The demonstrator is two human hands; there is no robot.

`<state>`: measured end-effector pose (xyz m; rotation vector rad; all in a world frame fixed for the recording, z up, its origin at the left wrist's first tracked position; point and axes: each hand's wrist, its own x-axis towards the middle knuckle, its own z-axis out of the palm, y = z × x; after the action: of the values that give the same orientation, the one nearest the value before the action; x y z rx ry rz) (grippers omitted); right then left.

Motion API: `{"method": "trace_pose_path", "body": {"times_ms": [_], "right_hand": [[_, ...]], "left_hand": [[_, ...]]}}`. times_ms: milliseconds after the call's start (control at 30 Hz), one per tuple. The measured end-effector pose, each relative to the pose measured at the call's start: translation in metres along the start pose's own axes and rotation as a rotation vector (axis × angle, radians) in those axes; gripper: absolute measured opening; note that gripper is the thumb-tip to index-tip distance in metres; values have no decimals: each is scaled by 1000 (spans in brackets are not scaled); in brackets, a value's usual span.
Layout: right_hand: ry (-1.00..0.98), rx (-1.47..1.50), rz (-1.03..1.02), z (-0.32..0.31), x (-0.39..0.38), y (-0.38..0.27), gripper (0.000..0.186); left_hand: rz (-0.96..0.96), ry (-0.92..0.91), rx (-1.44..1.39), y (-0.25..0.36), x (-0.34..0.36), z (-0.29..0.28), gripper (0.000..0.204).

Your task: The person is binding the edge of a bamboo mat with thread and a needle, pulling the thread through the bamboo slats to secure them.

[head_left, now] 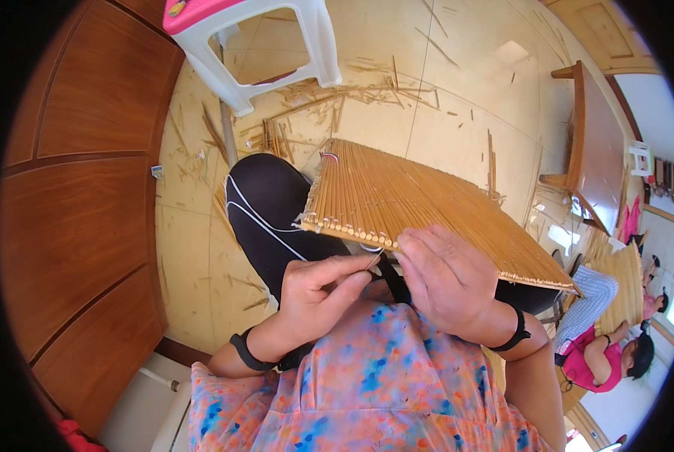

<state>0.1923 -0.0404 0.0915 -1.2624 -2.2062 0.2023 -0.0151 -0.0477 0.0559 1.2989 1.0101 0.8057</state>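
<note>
A mat of tightly packed golden-brown stalks [420,196] lies slanting across my dark-trousered knees, its near edge showing the round cut ends of the stalks. My left hand [314,294] is closed in a pinch, thumb against forefinger, on a thin needle [375,259] that points toward that edge. My right hand [450,275] grips the near edge of the mat, fingers closed over it just right of the needle. White cord [258,220] trails over my left knee toward the mat's near left corner. Small white stitches run between the stalk ends there.
Loose stalk pieces [337,96] litter the tiled floor ahead. A white plastic stool [243,94] with a pink top stands at far left, before brown wooden panels [96,181]. A wooden table [597,151] is at right. Another person in pink [597,358] sits at lower right beside another mat.
</note>
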Motion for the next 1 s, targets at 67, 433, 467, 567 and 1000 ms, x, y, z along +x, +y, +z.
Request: {"method": "trace_pose_path", "body": {"times_ms": [67, 433, 467, 567, 1000], "right_hand": [[2, 11, -8, 2, -6, -1, 28], [-30, 66, -58, 5, -16, -5, 31], [-32, 75, -53, 5, -16, -5, 30], [-26, 87, -41, 5, -14, -6, 30], [-51, 86, -49, 4, -16, -6, 28]], "left_hand": [[-26, -18, 6, 4, -4, -1, 23], [18, -15, 44, 3, -15, 0, 23], [35, -9, 37, 3, -14, 0, 23], [56, -16, 52, 2, -12, -1, 22], [86, 26, 23, -2, -9, 3, 17]]}}
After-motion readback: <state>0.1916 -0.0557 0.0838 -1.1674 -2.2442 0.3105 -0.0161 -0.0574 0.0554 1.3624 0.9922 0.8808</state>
